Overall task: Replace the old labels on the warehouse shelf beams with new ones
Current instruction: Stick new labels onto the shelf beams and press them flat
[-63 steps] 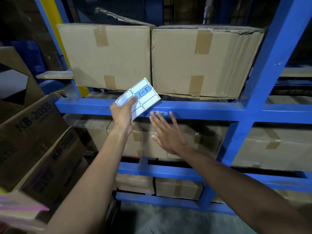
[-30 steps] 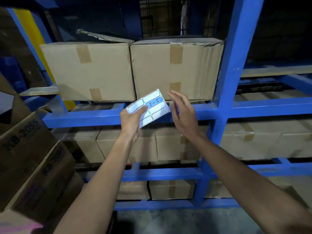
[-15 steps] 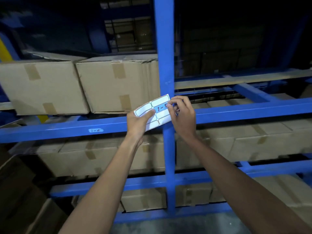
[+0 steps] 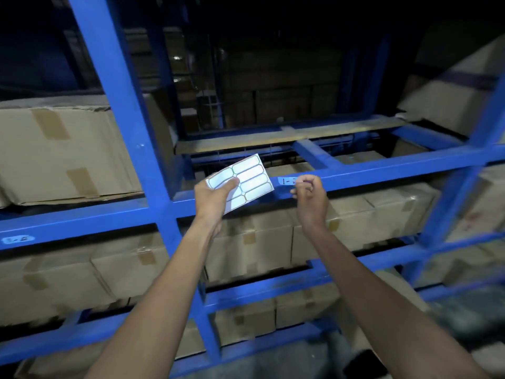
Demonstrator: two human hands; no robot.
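The view swings right, so the blue upright (image 4: 128,149) that stood right of centre now leans through the left half of the frame. The right hand (image 4: 310,199), flat beside the sheet two seconds ago, now sits curled against the shelf beam (image 4: 382,170), pressing the 1-5 label (image 4: 287,181) there. That label has left the label sheet (image 4: 240,181), whose cells now read blank in the left hand (image 4: 214,199).

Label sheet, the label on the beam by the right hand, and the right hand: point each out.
Label sheet (image 4: 247,178): head view, on its blank labels.
Label on the beam (image 4: 287,181): head view, on its written part.
Right hand (image 4: 311,196): head view, on the back of the hand.
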